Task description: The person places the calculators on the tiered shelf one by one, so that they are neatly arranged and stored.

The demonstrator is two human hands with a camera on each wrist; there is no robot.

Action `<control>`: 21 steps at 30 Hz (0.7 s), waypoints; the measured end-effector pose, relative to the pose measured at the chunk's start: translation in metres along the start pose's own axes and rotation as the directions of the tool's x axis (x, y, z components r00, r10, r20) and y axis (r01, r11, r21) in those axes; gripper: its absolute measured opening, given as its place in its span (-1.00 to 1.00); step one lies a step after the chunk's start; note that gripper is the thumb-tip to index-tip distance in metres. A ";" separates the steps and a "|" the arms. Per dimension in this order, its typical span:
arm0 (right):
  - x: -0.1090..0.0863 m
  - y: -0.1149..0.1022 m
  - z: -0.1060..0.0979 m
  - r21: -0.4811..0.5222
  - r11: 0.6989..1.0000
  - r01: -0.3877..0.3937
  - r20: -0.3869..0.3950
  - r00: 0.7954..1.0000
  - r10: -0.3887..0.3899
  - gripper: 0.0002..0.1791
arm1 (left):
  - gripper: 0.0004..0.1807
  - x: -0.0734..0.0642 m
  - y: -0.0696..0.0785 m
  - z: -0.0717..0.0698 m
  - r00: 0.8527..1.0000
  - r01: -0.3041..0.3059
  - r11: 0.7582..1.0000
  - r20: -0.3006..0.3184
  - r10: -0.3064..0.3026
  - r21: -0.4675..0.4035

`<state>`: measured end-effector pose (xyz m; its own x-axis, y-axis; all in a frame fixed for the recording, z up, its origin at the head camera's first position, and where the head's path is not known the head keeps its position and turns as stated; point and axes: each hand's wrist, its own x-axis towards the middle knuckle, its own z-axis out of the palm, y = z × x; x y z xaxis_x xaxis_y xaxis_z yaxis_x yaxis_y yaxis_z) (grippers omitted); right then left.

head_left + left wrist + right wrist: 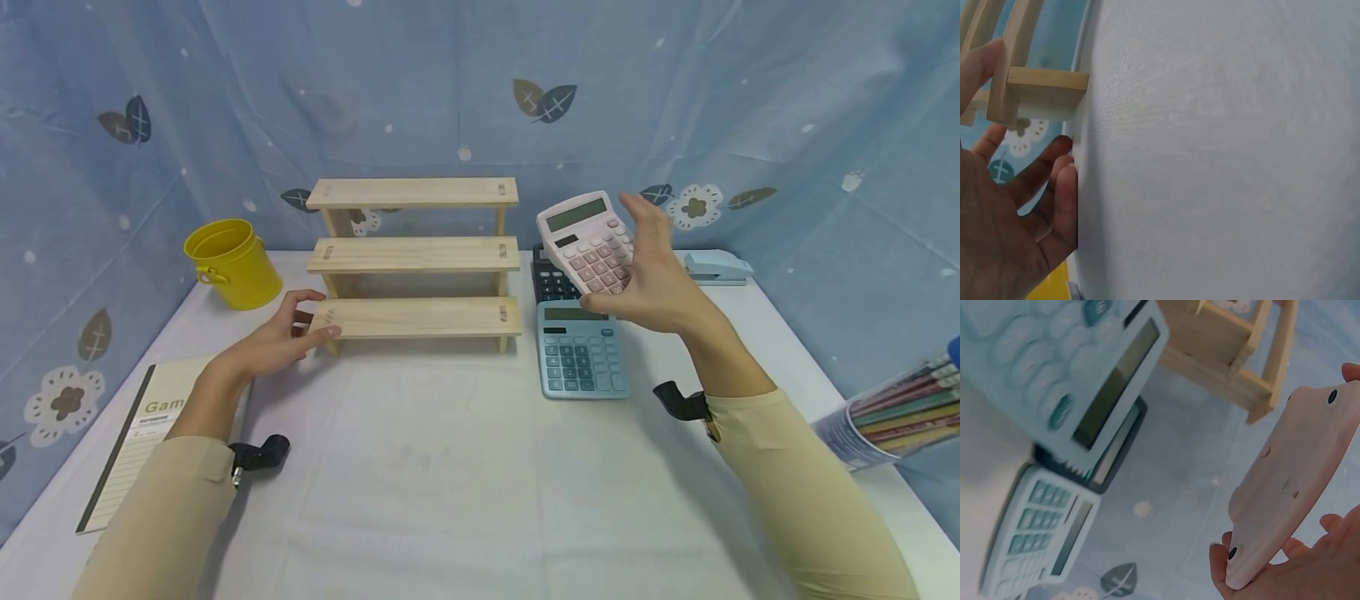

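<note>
The wooden rack's [412, 318] lowest left end is held by the left hand's [272, 342] curved thumb and fingers. Rightward, the pink calculator [588, 247] is gripped, raised near the blue calculator [582, 360], between the right hand's [654, 287] widely parted thumb and fingers.

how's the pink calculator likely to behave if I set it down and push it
The pink calculator is probably stiff: its casing shows no sagging in the right hand. It seems fairly light, as that one hand holds it up by its edges. Its smooth-looking back might slip, though the dark round feet could add grip.
</note>
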<state>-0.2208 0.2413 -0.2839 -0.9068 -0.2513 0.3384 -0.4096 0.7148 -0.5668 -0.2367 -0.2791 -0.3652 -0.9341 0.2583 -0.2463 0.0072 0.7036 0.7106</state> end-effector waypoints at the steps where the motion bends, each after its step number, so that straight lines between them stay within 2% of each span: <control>1: 0.003 -0.002 0.001 0.004 1.000 0.008 0.003 1.000 -0.008 0.42 | -0.07 0.000 -0.001 0.000 1.000 0.000 1.000 -0.005 0.000 0.001; 7: 0.018 -0.015 0.007 0.024 0.999 0.032 0.009 0.999 -0.032 0.40 | -0.07 0.003 -0.005 0.000 1.000 0.007 1.000 -0.022 -0.007 0.005; 11: 0.027 -0.023 0.010 0.020 0.999 0.047 -0.010 0.999 -0.047 0.39 | -0.06 0.005 -0.003 0.000 1.000 0.009 1.000 -0.005 -0.009 0.007; 17: 0.048 -0.038 0.014 -0.030 0.992 0.121 -0.029 0.992 -0.122 0.36 | -0.05 0.002 -0.002 -0.002 0.999 0.035 0.999 0.023 -0.035 0.001; 21: 0.058 -0.046 0.015 -0.038 0.992 0.121 -0.023 0.992 -0.122 0.37 | -0.06 0.000 -0.001 -0.003 0.999 0.033 0.999 0.031 -0.033 0.003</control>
<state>-0.2562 0.1837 -0.2495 -0.8474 -0.3215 0.4227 -0.5125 0.7036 -0.4922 -0.2380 -0.2816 -0.3641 -0.9225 0.2551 -0.2896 -0.0223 0.7138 0.7000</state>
